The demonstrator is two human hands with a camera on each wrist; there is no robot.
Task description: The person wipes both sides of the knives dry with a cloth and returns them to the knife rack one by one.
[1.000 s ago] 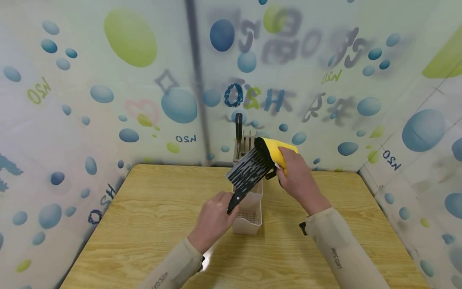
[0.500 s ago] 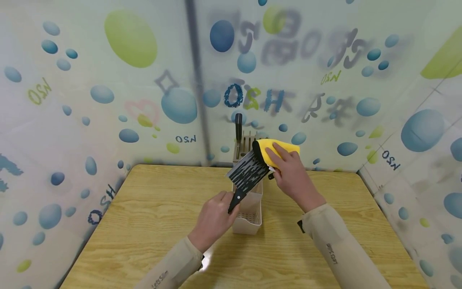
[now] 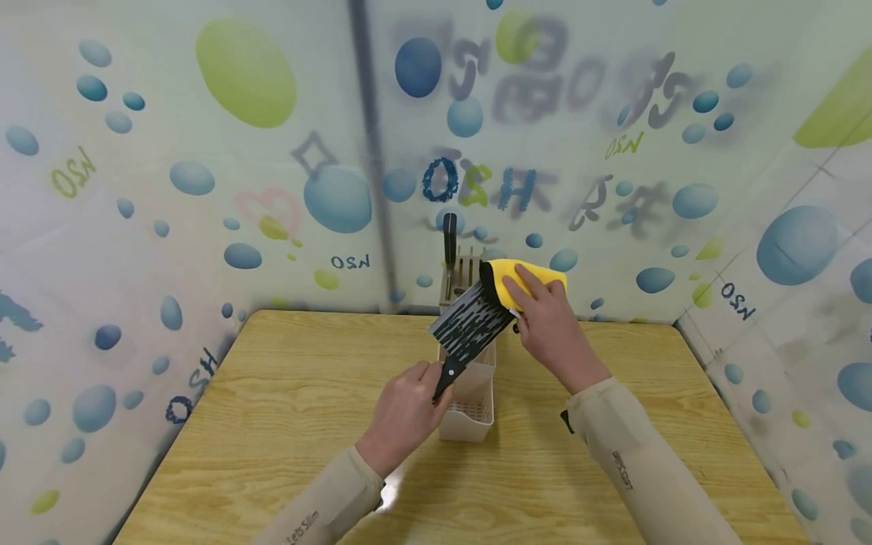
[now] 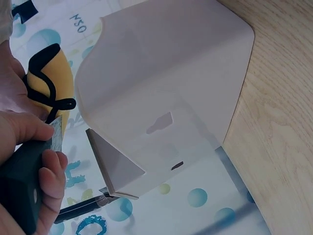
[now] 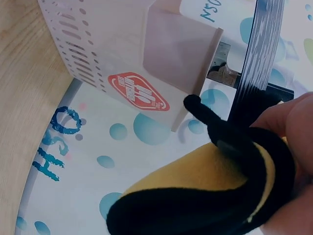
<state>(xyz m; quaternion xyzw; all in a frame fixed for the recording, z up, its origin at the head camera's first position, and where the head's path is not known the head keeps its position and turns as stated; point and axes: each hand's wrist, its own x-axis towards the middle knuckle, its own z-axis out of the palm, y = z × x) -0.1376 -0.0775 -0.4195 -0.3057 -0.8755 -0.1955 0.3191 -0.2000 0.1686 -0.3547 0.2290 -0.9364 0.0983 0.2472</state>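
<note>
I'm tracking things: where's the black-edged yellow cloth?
Head view, right of centre: the right hand holds the yellow cloth against the black-streaked grey cleaver blade.

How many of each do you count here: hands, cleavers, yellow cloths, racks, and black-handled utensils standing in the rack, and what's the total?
Hands: 2, left hand and right hand
Cleaver: 1
Yellow cloth: 1
Rack: 1
Black-handled utensil standing in the rack: 1
Total: 6
</note>
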